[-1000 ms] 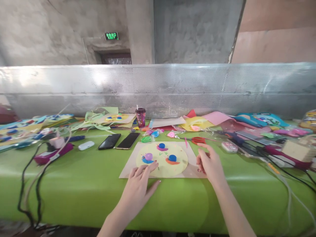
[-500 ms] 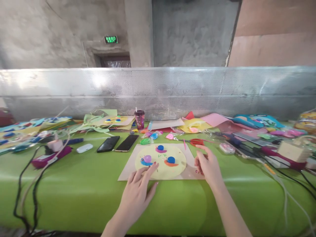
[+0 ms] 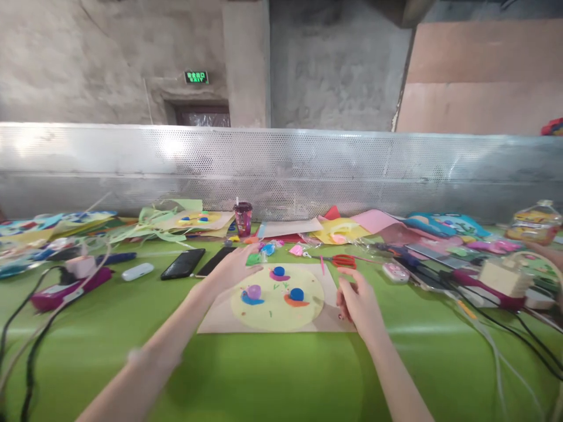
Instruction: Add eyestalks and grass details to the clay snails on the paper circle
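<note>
A paper sheet point(image 3: 215, 316) lies in front of me with a pale yellow oval point(image 3: 277, 319) on it. Three clay snails are on the oval: one with a purple shell point(image 3: 254, 292), one with a blue shell on an orange body point(image 3: 297, 295), and one with a blue shell on a magenta body point(image 3: 278, 272). My left hand point(image 3: 237, 266) stretches past the sheet's far left corner, fingers extended and slightly blurred beside a green clay packet point(image 3: 254, 259). Over the sheet's right edge hovers my right hand point(image 3: 355, 293), index finger extended, other fingers loosely bent, nothing visible in it.
Red-handled scissors point(image 3: 343, 261) and a pink strip point(image 3: 322, 265) lie beyond the sheet. Two phones point(image 3: 182, 264) are at left. A purple cup point(image 3: 243, 219) stands at the back. Power strips point(image 3: 70, 288) with cables flank both sides. Part of another person's arm point(image 3: 545, 253) shows at far right.
My left hand has lifted off the oval and reached forward and left to the clay packets. My right hand stays beside the sheet's right edge. The view has tilted slightly and shifted right.
</note>
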`<state>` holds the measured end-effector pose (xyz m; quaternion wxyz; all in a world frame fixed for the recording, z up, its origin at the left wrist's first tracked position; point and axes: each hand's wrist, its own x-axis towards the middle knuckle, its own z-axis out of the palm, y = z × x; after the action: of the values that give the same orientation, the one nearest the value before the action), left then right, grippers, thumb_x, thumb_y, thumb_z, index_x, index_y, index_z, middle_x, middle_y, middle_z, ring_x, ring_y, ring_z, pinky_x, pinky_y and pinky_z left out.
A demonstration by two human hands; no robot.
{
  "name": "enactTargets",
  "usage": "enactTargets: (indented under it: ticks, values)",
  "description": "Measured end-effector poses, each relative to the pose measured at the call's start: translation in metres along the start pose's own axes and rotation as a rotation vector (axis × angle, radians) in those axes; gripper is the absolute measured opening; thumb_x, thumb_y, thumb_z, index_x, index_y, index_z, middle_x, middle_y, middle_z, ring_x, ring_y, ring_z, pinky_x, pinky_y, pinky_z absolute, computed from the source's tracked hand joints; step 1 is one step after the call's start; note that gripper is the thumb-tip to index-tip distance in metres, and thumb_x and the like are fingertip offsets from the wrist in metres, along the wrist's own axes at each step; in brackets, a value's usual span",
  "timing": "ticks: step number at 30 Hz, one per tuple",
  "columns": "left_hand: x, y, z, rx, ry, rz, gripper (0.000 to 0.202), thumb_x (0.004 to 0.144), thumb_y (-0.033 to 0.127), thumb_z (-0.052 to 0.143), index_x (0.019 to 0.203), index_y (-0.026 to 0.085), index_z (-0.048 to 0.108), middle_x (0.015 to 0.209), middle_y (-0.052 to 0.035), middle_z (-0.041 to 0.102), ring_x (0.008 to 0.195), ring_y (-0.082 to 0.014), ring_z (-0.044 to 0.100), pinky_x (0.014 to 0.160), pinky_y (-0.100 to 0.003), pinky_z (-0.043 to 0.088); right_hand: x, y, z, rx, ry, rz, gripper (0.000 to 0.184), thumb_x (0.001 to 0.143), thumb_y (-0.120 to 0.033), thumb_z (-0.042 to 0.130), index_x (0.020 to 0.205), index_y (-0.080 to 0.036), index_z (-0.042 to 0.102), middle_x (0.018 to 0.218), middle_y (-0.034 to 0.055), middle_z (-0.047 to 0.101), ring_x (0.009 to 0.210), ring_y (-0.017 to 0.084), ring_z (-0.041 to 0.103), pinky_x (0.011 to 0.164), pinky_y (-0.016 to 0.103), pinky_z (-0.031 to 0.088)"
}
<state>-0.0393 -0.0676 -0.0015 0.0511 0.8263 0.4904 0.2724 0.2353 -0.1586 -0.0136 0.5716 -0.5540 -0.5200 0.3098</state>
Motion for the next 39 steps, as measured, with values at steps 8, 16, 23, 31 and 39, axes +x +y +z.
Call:
enactTargets:
  ticks: [8,16,23,31,39]
  values:
    - [0.071,-0.054,0.021,-0.035,-0.159,0.072,0.034,0.085,0.033,0.055,0.114,0.014,0.053,0.116,-0.0094,0.056,0.102,-0.0224,0.055,0.088,-0.046,0.045,0.001,0.005,0.001,-0.022,-0.049,0.006,0.035,0.079,-0.043,0.043,0.105,-0.020,0.047,0.046,-0.0075,0.046,0.029,0.009,0.037,0.030,0.019,0.029]
    - [0.073,-0.049,0.029,-0.159,0.029,0.087,0.035,0.079,0.034,0.062,0.107,0.014,0.056,0.105,-0.0080,0.062,0.095,-0.0198,0.059,0.086,-0.038,0.046,0.037,-0.064,0.051,-0.275,-0.329,-0.435,0.023,0.087,-0.030,0.039,0.099,-0.019,0.055,0.057,-0.0040,0.052,0.040,0.008,0.047,0.044,0.021,0.042]
    - [0.061,-0.033,0.025,-0.230,0.244,0.130,0.040,0.078,0.031,0.060,0.114,0.015,0.055,0.107,-0.0087,0.061,0.095,-0.0198,0.058,0.082,-0.028,0.047,0.117,-0.038,0.112,-0.500,-0.215,-0.725,0.009,0.077,-0.012,0.058,0.072,-0.016,0.064,0.096,0.0061,0.052,0.085,0.015,0.053,0.080,0.030,0.044]
    - [0.058,-0.018,0.027,-0.259,0.281,0.222,0.037,0.077,0.027,0.063,0.112,0.015,0.058,0.108,-0.0081,0.064,0.099,-0.0203,0.059,0.089,-0.029,0.044,0.115,-0.013,0.111,-0.511,-0.152,-0.816,0.007,0.077,-0.024,0.065,0.079,-0.023,0.072,0.111,0.0069,0.048,0.106,0.024,0.041,0.099,0.042,0.032]
    - [0.058,-0.018,0.029,-0.221,0.294,0.289,0.037,0.075,0.027,0.066,0.109,0.018,0.059,0.104,-0.0061,0.064,0.096,-0.0195,0.060,0.089,-0.031,0.045,0.123,-0.002,0.116,-0.512,-0.169,-0.831,0.011,0.077,-0.017,0.063,0.076,-0.023,0.072,0.112,0.0049,0.050,0.105,0.023,0.039,0.097,0.040,0.034]
